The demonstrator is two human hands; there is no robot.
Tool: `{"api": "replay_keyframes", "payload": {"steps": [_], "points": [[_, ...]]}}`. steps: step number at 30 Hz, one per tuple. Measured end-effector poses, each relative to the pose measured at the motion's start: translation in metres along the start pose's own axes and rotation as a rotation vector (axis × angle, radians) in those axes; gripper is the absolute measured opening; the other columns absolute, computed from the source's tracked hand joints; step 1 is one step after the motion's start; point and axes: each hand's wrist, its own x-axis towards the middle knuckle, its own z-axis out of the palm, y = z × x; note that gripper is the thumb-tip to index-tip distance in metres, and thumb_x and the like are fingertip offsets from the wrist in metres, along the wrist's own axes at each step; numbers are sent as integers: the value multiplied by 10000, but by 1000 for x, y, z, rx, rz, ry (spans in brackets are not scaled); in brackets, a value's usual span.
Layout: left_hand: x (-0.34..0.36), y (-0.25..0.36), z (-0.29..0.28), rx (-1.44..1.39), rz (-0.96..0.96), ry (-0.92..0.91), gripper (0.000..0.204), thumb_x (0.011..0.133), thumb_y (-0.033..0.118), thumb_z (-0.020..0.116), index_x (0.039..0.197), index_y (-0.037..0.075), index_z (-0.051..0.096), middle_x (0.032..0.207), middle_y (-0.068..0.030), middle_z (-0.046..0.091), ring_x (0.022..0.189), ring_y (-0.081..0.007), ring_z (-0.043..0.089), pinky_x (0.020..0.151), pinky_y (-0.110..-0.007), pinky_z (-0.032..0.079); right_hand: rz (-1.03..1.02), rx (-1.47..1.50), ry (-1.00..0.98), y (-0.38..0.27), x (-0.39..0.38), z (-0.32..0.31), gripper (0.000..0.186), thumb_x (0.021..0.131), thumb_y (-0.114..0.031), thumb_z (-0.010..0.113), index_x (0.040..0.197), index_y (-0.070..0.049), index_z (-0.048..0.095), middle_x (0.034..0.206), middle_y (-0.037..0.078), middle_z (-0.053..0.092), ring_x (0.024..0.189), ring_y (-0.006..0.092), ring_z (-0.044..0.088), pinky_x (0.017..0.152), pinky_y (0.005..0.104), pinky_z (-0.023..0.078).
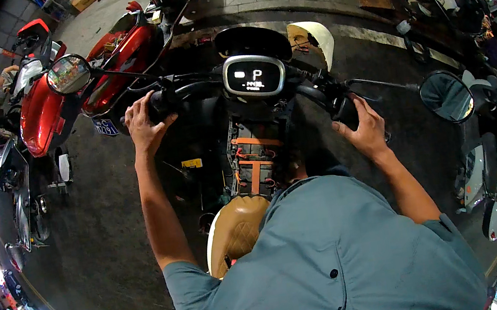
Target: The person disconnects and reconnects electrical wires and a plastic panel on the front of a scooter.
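Note:
I am astride an electric scooter with both arms stretched to its handlebar. My left hand [147, 125] is closed over the left handlebar grip, thumb on the inner side. On the other end, my right hand [366, 130] rests closed round the right handlebar grip [345, 113]. Between them a lit dashboard display [255, 74] shows white symbols. Below it the body is uncovered, exposing dark batteries [255, 157] with orange straps and red wires. A tan quilted seat [239, 219] is partly hidden by my shirt. Mirrors stick out left [68, 75] and right [446, 96].
Red scooters [40, 119] are parked at the front left, close to the left mirror. A cream body panel [321, 42] lies ahead beyond the display. More scooters [477, 172] line the right side. A yellow object [192, 163] is left of the batteries. A curb crosses ahead.

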Motion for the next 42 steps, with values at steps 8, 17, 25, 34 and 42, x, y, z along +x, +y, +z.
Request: {"api": "replay_keyframes", "payload": {"steps": [8,17,25,34,42], "points": [[0,3,-2,-17,-16,5,789,632,525,816,1304,174,598,1236,-65,598,1222,-303,492,1095,-450,305,-59,15,-27,5,1,0,702,766,-409,720,1295,9,524,1223,187,591,1113,382,605,934,427,493],[-1,5,-1,-16,-26,8,778,639,518,814,1303,175,599,1242,-67,600,1229,-307,491,1100,-451,301,-21,29,-90,5,2,-3,723,769,-407,702,1332,-2,494,1272,188,566,1158,387,580,969,438,471],[-1,5,-2,-2,-32,3,791,637,535,806,1313,184,591,1243,-68,599,1236,-315,485,1103,-457,298,-29,13,-47,3,1,1,699,774,-414,692,1315,-12,505,1245,176,575,1124,383,591,944,442,479],[-1,4,-2,-4,-32,0,795,640,555,804,1312,186,590,1244,-71,597,1239,-316,481,1105,-463,299,-43,1,-17,8,1,8,684,776,-383,705,1308,-9,495,1256,185,565,1101,396,589,940,448,476],[1,4,-3,8,-36,-20,794,633,525,821,1308,175,593,1246,-74,598,1233,-311,488,1103,-457,299,-66,124,-135,6,4,-8,723,812,-467,722,1321,-11,486,1285,184,549,1152,411,567,967,448,466]]}}
